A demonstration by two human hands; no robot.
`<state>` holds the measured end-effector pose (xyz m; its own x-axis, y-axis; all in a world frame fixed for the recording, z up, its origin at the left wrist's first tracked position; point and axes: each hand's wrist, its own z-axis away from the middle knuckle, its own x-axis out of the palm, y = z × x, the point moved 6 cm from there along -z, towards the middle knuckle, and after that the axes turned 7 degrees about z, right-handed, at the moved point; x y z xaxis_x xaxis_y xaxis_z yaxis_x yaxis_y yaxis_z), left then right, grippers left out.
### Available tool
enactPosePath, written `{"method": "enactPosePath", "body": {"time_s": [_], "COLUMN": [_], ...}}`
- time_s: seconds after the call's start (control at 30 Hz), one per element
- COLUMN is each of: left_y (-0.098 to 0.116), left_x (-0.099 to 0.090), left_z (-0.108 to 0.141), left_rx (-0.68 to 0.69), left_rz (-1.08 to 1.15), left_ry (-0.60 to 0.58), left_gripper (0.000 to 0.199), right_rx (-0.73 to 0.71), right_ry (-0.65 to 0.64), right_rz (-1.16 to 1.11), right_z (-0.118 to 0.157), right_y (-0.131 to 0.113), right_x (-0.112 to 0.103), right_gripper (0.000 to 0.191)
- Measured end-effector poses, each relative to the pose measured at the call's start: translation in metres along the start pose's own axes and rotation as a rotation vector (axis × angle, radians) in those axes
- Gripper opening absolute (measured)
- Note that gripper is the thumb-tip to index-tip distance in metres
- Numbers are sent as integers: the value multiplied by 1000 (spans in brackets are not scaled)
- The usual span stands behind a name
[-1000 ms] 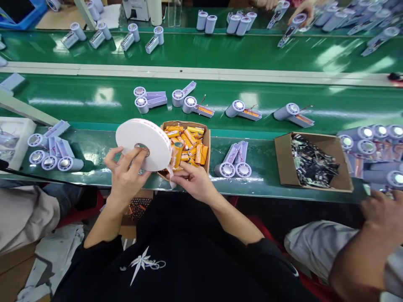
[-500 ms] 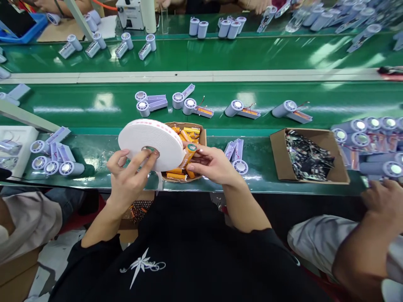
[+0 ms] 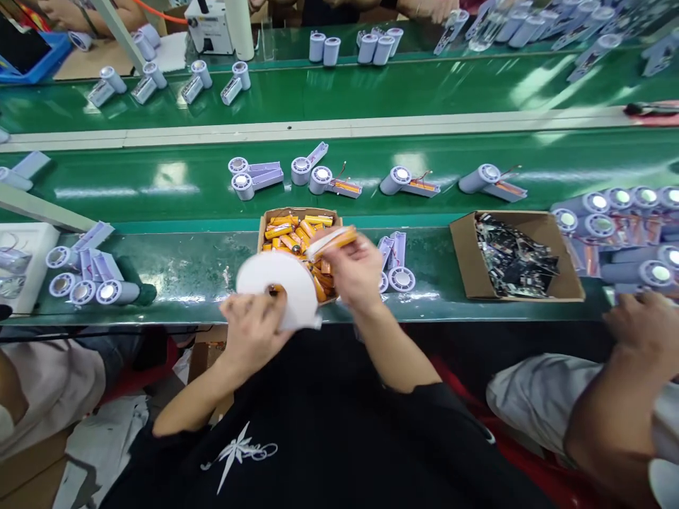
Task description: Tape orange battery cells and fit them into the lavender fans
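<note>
My left hand (image 3: pixel 253 326) is closed on a white roll of tape (image 3: pixel 294 283), with fingers in its core hole. In my right hand (image 3: pixel 356 272) I grip an orange cylindrical battery (image 3: pixel 339 239), tilted, with a white strip along its side. The hand is slightly blurred. Below the battery, a cardboard box (image 3: pixel 261 230) holds several more orange batteries (image 3: pixel 283 230). The roll overlaps the box's near left part and hides it. Just right of my right hand, lilac fan-like housings (image 3: pixel 402 278) lie on the green bench.
A cardboard box (image 3: pixel 464 258) of circuit boards stands to the right, near a co-worker's hand (image 3: pixel 639 322). More lilac housings (image 3: pixel 117 291) lie at left beside a white foam tray (image 3: pixel 45 265). Housings with wires (image 3: pixel 397 181) rest on the green belt (image 3: pixel 185 152) beyond.
The tape roll has tipped flatter and moved down toward me with my left hand. My right hand has drawn the battery away from the roll; a white strip now shows on it.
</note>
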<state>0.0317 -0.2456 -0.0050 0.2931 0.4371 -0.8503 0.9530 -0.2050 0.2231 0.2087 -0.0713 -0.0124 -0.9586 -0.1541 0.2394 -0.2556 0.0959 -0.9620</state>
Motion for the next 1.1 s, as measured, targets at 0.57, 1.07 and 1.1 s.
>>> {"method": "enactPosePath", "body": {"time_s": [0.57,1.07,1.1], "left_y": [-82,-26,-6], "left_x": [126,186,187], "left_z": [-264,-396,-383], "left_rx": [69,388,526], "left_rz": [-15,-96,-40], "left_ry": [-447,-676,-673], "left_gripper": [76,68,68], "right_rx": [-61,67,68], "right_ry": [243,363,360], "right_rz": [30,57,51], "right_z": [30,76,74], "right_y": [-25,-9,-6], "right_x": [-116,-209,-205], "right_gripper": [63,65,66]}}
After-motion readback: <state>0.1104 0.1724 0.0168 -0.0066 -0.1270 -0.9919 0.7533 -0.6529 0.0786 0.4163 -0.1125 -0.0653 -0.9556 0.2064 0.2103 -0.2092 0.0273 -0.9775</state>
